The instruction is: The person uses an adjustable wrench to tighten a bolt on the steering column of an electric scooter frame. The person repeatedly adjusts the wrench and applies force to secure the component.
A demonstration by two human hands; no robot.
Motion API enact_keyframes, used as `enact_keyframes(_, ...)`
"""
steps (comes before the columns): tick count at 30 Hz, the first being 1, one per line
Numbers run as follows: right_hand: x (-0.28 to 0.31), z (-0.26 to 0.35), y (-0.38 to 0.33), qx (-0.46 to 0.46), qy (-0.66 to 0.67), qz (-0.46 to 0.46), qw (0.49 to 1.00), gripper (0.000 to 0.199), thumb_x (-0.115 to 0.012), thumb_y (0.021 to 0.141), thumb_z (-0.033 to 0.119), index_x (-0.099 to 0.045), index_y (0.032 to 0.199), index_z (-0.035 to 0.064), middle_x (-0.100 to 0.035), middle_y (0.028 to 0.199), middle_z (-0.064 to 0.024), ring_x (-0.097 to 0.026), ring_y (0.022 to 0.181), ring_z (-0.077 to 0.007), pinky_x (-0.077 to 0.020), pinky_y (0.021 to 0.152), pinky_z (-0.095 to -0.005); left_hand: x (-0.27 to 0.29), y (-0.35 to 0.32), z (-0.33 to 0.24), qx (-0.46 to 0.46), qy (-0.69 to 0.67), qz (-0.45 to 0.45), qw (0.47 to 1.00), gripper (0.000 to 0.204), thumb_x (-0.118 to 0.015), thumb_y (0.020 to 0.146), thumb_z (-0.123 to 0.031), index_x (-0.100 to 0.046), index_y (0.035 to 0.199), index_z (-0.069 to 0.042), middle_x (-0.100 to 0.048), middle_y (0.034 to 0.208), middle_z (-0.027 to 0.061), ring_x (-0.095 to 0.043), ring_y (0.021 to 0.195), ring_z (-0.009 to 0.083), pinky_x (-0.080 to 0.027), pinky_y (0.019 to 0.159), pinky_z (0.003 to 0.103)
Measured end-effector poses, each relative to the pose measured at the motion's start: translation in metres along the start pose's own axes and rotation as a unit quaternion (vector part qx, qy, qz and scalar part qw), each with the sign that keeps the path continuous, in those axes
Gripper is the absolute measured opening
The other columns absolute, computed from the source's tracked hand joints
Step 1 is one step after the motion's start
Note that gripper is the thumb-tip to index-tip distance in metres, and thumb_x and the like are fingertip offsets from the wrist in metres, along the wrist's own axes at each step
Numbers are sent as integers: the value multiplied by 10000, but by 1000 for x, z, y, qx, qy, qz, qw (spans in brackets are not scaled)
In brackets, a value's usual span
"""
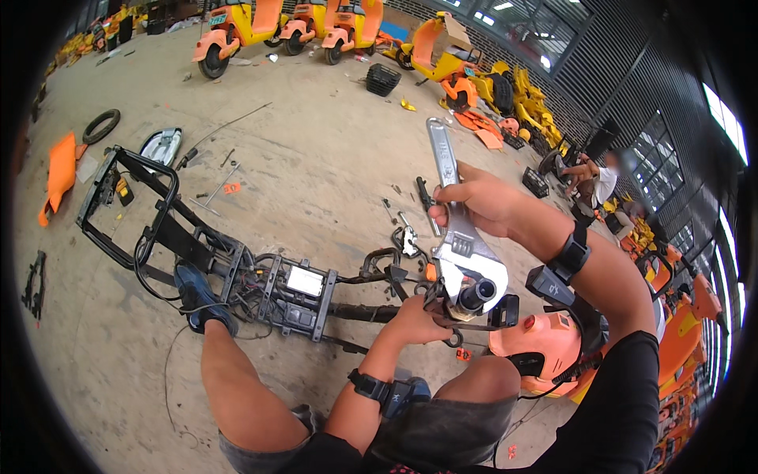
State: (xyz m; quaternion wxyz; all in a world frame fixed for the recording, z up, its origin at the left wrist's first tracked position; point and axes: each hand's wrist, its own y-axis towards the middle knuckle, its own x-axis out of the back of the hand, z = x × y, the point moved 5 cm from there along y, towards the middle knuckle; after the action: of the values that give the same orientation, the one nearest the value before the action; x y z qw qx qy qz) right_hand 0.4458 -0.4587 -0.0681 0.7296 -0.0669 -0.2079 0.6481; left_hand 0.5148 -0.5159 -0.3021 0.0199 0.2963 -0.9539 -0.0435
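My right hand [482,201] grips the handle of a large silver adjustable wrench [454,213], whose jaws sit around a black steering tube [476,295] at the front of a stripped black scooter frame [237,272]. My left hand [414,320] holds the frame just below and left of that tube. Both wrists wear black straps with small devices. My left foot in a blue shoe [197,296] rests on the frame's middle.
An orange front fender [545,347] lies under my right arm. Small tools and bolts [407,237] lie scattered on the concrete floor. Orange and yellow scooters [316,24] stand at the back, a tyre [101,125] at left, a seated person [596,182] at right.
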Motion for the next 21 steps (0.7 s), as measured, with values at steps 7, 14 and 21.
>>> enact_keyframes(7, -3, 4, -2, 39, 16, -98, 994, 289, -592, 961, 88, -429, 1189, 17, -544, 936, -99, -589, 651, -173, -550, 552, -358, -3, 3, 11, -36, 7, 13, 999, 408, -807, 630, -255, -703, 948, -22, -728, 882, 65, -702, 822, 193, -538, 768, 303)
enact_keyframes(14, -13, 49, -41, 154, -8, -151, 976, 317, -558, 1000, 145, -366, 1238, 59, -505, 921, -86, -549, 607, -167, -532, 506, -376, -7, 9, 18, -90, 75, 0, 993, 369, -773, 658, -360, -741, 947, -134, -711, 897, 46, -663, 860, 244, -525, 778, 341)
enact_keyframes(21, -26, 105, -70, 314, -36, -117, 941, 378, -572, 1000, 181, -380, 1294, 41, -507, 835, -61, -528, 496, -134, -483, 409, -317, -5, 6, 0, -119, 74, 8, 990, 316, -755, 656, -312, -698, 894, -112, -698, 862, 83, -656, 820, 290, -526, 759, 361)
